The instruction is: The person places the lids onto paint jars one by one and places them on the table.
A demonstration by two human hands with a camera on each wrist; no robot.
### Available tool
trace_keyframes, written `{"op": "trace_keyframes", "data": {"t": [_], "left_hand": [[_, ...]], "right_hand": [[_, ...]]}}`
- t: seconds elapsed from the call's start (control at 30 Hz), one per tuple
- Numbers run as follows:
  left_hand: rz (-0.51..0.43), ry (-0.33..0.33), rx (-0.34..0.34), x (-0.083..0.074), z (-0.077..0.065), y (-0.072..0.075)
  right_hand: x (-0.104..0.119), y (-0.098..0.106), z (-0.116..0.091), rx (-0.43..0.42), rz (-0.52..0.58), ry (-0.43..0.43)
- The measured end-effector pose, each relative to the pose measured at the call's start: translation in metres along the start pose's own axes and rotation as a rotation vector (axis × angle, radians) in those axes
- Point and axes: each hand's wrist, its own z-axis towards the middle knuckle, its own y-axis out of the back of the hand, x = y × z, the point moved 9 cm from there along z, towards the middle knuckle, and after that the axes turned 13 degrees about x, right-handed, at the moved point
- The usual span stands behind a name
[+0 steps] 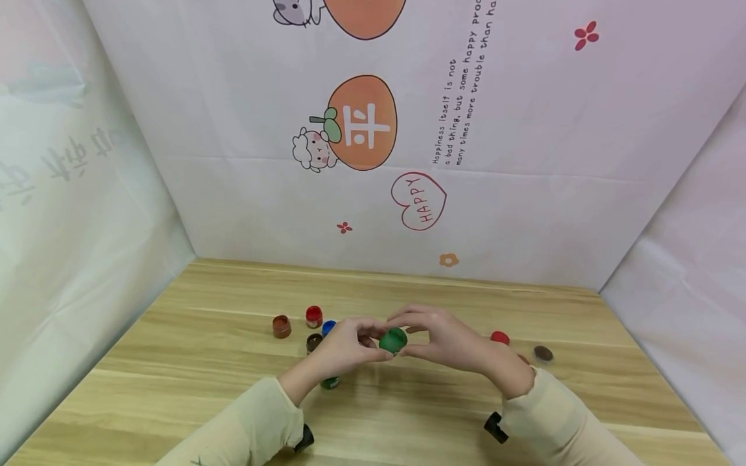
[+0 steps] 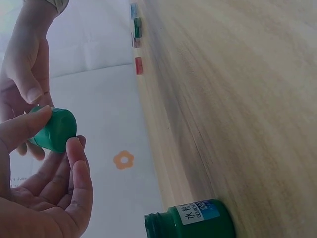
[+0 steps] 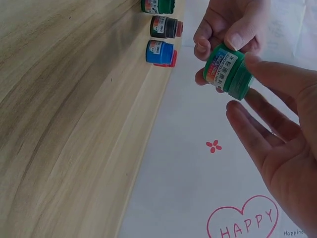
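Note:
My left hand holds a green paint jar above the table, its thumb and fingers around the body. In the right wrist view, a printed label faces the camera on that jar. Around the threaded top end of the jar, my right hand spreads its thumb and fairly straight fingers. The right thumb is at the top's edge, while a fingertip stands slightly off it. Whether a lid covers the top cannot be told. Below the left hand stands another green jar, partly hidden from the head view.
Left on the wooden table are a brown jar, a red jar, a blue jar and a dark jar. On the right lie a red lid and a dark brown lid. Printed cloth walls surround the table.

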Motion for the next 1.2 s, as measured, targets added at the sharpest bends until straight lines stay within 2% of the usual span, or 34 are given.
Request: {"op": "trace_keyframes", "data": {"t": [0.23, 0.43, 0.57, 0.73, 0.9, 1.1, 1.2], "left_hand": [[-0.004, 0.0, 0.009, 0.0, 0.0, -0.001], [-0.017, 0.024, -0.002, 0.003, 0.0, -0.001], [-0.014, 0.016, -0.011, 0.003, 0.0, -0.001], [0.0, 0.014, -0.02, 0.002, 0.001, 0.0], [0.007, 0.012, -0.018, 0.002, 0.0, 0.0], [-0.002, -0.009, 0.0, 0.0, 0.001, -0.002], [-0.005, -0.011, 0.001, -0.001, 0.001, -0.002]], "right_hand": [[0.002, -0.001, 0.0, 0.027, -0.005, 0.046], [-0.005, -0.002, -0.002, 0.038, 0.088, -0.017], [-0.009, -0.003, -0.003, 0.026, 0.159, -0.068], [-0.011, -0.001, -0.003, 0.006, 0.15, -0.104], [-0.005, 0.001, -0.004, 0.016, 0.117, -0.059], [0.002, 0.0, -0.003, 0.028, 0.018, 0.049], [0.001, -0.001, -0.002, 0.032, 0.025, 0.054]]}}
